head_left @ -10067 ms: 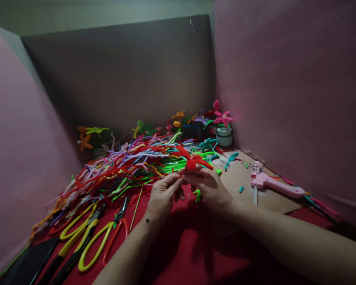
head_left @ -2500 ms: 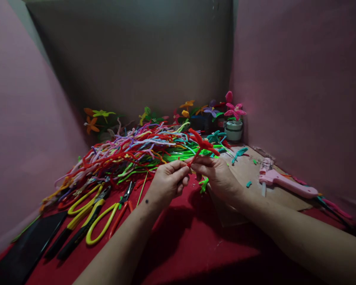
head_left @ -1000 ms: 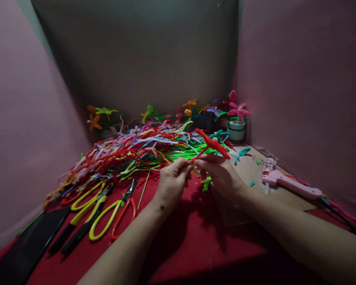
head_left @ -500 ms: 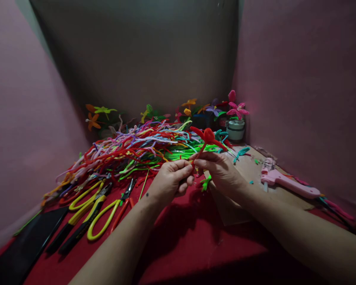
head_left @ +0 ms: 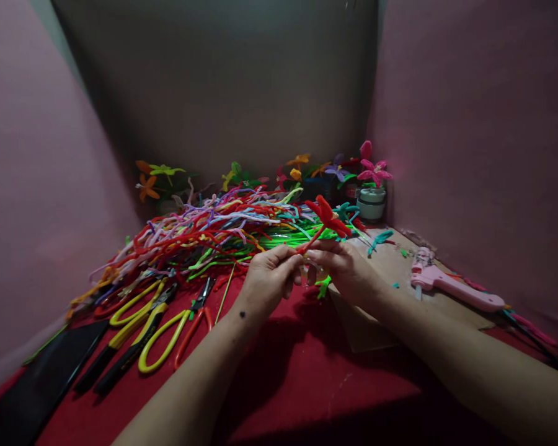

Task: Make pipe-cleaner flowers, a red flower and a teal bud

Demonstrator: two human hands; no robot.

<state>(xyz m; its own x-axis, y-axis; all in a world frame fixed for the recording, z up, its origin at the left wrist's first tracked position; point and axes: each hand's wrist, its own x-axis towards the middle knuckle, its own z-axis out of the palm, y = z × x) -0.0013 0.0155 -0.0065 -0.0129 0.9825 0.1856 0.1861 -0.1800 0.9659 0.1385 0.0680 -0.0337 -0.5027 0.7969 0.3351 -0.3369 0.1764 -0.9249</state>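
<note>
Up off the surface point(head_left: 302, 384), your red flower point(head_left: 324, 214) had its petals point(head_left: 340, 227) already spread, and the fingers of your left hand point(head_left: 270, 277) and right hand point(head_left: 351, 267) pinched its stem point(head_left: 314, 238), whose lower end seemed unfinished!

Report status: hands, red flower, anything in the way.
Left hand and right hand pinching red flower by stem. Green piece near right hand. Nothing visibly blocking.
</note>
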